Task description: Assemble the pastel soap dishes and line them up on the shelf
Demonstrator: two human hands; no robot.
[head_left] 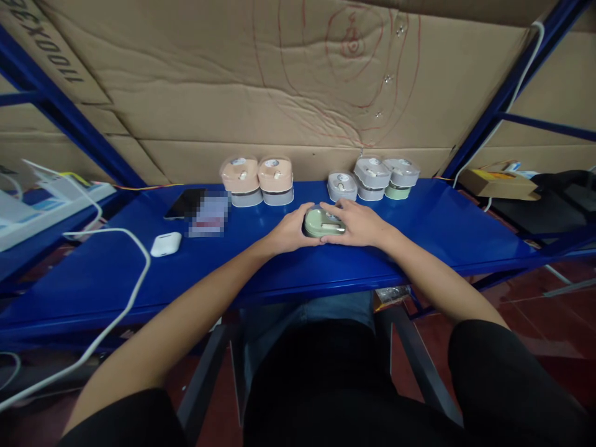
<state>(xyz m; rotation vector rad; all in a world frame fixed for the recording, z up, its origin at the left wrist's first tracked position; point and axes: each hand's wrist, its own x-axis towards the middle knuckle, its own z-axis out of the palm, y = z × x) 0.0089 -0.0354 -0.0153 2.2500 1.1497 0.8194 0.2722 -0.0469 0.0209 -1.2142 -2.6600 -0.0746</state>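
Between my two hands is a small green lidded box (319, 223) with a clear cover and a light bar at its front right. My left hand (293, 231) wraps round the box's left side. From the right, my right hand (358, 223) grips it, fingers over the top and thumb at the front edge. Its underside is hidden, so I cannot tell whether it touches the table. Behind it stand grey lidded boxes (372, 172), some stacked, one on a green box (397, 190). Peach boxes (275, 174) sit on grey ones at the back left.
The blue table (447, 230) carries a white earphone case (166, 244) and a dark phone (185, 203) at left, beside a blurred-out patch. A white cable (135, 292) loops over its left side. A cardboard wall (195, 112) rises behind, and an open carton (500, 184) lies far right.
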